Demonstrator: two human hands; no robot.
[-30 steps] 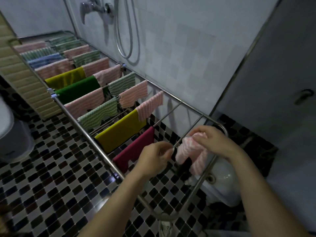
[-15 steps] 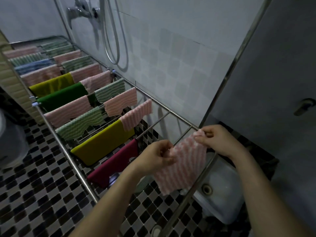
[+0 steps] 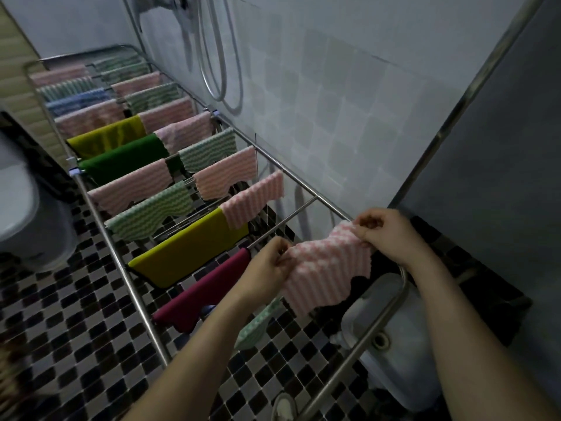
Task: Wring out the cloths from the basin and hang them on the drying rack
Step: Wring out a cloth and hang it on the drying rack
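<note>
I see both arms reach out over the near right end of the drying rack (image 3: 370, 335). The left hand (image 3: 267, 265) and right hand (image 3: 385, 235) each pinch a top corner of the pink cloth (image 3: 328, 275). It hangs spread between them, above the basin (image 3: 403, 360).

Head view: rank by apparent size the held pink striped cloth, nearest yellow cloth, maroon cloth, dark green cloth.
1. pink striped cloth, closeness may inflate it
2. nearest yellow cloth
3. maroon cloth, end hidden by left forearm
4. dark green cloth
</note>
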